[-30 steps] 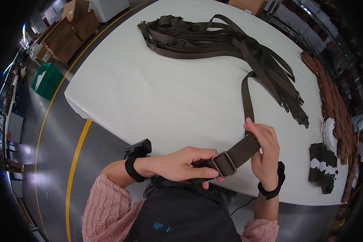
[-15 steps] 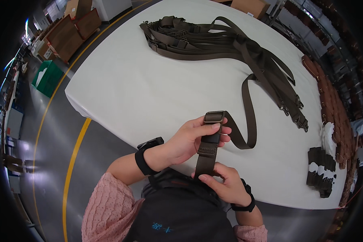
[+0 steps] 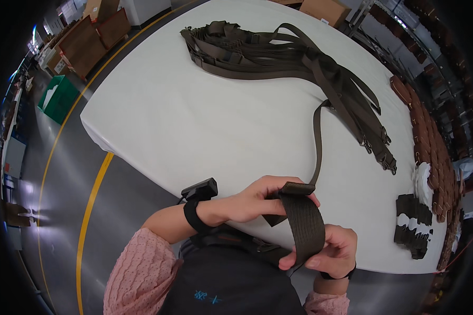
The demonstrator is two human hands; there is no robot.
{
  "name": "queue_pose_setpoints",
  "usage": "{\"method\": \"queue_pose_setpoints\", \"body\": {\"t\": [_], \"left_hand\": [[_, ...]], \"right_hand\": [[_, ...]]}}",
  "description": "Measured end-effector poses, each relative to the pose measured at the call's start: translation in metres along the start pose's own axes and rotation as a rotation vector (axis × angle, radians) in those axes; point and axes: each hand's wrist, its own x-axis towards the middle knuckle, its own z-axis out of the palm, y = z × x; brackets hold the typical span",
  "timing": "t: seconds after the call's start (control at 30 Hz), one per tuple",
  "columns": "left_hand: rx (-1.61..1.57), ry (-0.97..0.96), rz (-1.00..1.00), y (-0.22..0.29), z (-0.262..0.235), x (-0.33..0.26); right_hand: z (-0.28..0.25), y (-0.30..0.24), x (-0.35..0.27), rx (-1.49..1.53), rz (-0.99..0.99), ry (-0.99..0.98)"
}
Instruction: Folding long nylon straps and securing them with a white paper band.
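A dark brown webbing strap [image 3: 308, 224] bends in a broad curve between my two hands at the table's near edge. My left hand [image 3: 265, 197] is closed on its upper part, fingers around the folded webbing by the buckle, which is mostly hidden. Lower down, my right hand [image 3: 337, 251] pinches the strap between thumb and fingers. From my left hand a length of the strap runs up the table to a large pile of matching straps [image 3: 263, 55]. Metal snap hooks [image 3: 388, 165] show at the pile's right-hand ends.
The white-covered table [image 3: 194, 126] bears everything. At its right edge lie bundles of brown straps [image 3: 423, 142] and a stack of dark strips with white bands [image 3: 412, 226]. A green bin [image 3: 60, 100] and wooden crates [image 3: 89, 47] stand on the floor to the left.
The strap has been turned and bent into a curve, so its buckle no longer faces up. My left hand moved down; my right hand moved right and slightly down.
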Motion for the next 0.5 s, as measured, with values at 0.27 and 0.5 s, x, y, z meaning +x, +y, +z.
{"method": "queue_pose_setpoints", "body": {"t": [0.27,0.5], "left_hand": [[-0.431,0.023,-0.422,-0.013,0.027,0.002],[-0.734,-0.09,-0.463,-0.023,0.029,0.002]], "right_hand": [[-0.02,0.002,0.019,-0.242,-0.42,0.217],[-0.043,0.022,0.033,-0.238,-0.489,0.566]]}}
